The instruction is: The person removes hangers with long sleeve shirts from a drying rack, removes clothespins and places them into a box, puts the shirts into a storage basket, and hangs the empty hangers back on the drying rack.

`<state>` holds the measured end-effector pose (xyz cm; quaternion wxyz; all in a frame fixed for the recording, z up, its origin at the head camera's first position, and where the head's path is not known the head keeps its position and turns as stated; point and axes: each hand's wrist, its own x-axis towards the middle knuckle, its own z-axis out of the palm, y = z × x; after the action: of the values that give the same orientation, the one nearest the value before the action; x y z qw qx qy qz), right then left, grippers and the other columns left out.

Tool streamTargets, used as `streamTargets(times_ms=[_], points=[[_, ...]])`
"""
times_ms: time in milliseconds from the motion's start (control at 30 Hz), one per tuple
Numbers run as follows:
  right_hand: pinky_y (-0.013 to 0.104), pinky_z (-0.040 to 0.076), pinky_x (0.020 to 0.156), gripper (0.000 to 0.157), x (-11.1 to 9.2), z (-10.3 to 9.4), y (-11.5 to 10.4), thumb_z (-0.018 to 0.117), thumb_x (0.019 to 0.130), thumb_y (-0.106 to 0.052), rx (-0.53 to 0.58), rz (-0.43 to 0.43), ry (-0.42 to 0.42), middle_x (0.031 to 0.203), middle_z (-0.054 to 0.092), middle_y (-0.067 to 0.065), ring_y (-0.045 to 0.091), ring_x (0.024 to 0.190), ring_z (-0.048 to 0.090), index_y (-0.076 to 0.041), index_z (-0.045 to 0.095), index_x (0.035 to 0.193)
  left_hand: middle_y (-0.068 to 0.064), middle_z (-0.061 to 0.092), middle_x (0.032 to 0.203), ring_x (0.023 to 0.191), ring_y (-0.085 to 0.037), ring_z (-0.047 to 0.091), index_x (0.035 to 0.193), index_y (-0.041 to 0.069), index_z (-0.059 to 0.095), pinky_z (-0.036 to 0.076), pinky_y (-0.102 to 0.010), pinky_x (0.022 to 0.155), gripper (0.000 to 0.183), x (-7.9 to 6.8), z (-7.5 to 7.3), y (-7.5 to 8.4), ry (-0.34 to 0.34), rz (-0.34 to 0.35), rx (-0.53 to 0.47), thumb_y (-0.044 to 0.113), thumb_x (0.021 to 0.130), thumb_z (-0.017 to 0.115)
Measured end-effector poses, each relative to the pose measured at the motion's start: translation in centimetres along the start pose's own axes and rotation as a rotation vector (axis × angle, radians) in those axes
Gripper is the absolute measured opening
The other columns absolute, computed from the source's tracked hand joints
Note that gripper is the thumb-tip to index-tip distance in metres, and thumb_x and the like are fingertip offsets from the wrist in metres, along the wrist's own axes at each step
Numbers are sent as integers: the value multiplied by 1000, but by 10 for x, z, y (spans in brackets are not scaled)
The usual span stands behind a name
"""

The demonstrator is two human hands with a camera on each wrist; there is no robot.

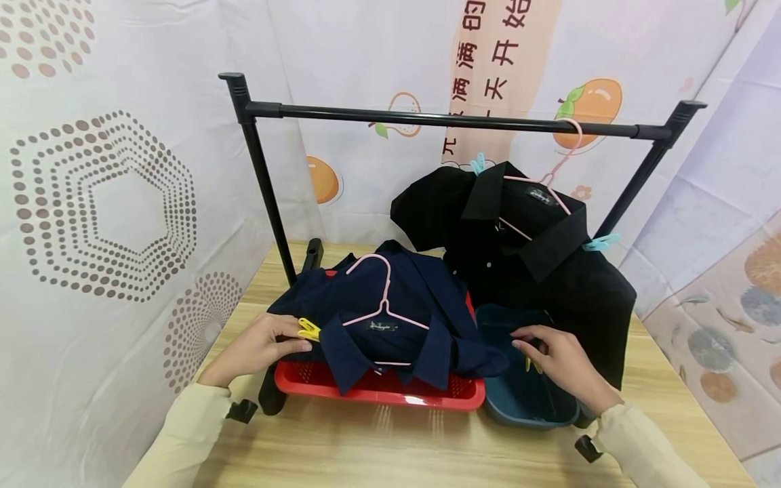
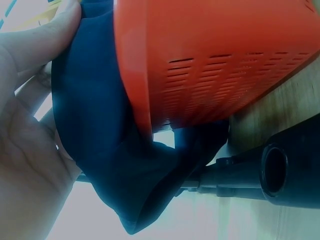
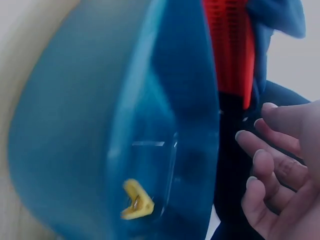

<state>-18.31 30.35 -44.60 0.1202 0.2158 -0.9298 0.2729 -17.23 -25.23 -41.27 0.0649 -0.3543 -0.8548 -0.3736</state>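
A navy shirt (image 1: 403,285) on a pink hanger (image 1: 386,298) lies across a red basket (image 1: 378,396). At its left shoulder a yellow clothespin (image 1: 308,330) is attached. My left hand (image 1: 259,347) grips the shirt's edge right beside that clothespin, thumb in front and fingers partly hidden behind the cloth. Over the blue basin (image 1: 518,410) hovers my right hand (image 1: 558,356), its fingers loosely bent and holding nothing. Another yellow clothespin (image 3: 137,201) lies on the basin's bottom in the right wrist view.
A black garment rack (image 1: 415,118) stands behind and around the containers. From its bar a black shirt (image 1: 543,271) hangs on a pink hanger (image 1: 576,146), with light-blue clothespins (image 1: 601,242) at its shoulders. The rack's feet reach forward on the wooden table (image 1: 366,447).
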Motion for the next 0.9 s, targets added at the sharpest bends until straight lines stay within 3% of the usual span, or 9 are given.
streamTargets(times_ms=[167, 533, 733, 900], points=[[24, 41, 47, 16, 6, -3, -14, 72, 99, -23, 51, -2, -16, 69, 53, -8, 5, 51, 45, -17, 76, 113, 14, 62, 79, 71, -6, 55, 84, 20, 78, 50, -25, 66, 14, 1, 0, 0, -2, -6, 5, 7, 86, 83], [25, 42, 47, 16, 14, -5, -42, 71, 100, -27, 97, -17, -19, 72, 58, -7, 5, 51, 48, -23, 75, 115, 15, 62, 80, 72, -7, 56, 84, 20, 78, 50, -25, 67, 13, 1, 1, 1, -4, -13, 13, 8, 86, 83], [23, 38, 51, 16, 19, -2, -55, 75, 96, -20, 93, -81, 19, 75, 57, -13, 5, 55, 45, -18, 77, 112, 15, 62, 80, 72, -6, 56, 83, 19, 78, 50, -25, 66, 13, 1, 2, 1, -5, -16, 8, 7, 86, 83], [23, 39, 53, 16, 23, -2, -63, 75, 97, -22, 111, -88, 21, 79, 61, -15, 6, 57, 46, -19, 78, 112, 15, 62, 79, 71, -6, 55, 83, 19, 79, 50, -25, 66, 12, 0, 2, 1, -1, -9, 8, 7, 86, 83]])
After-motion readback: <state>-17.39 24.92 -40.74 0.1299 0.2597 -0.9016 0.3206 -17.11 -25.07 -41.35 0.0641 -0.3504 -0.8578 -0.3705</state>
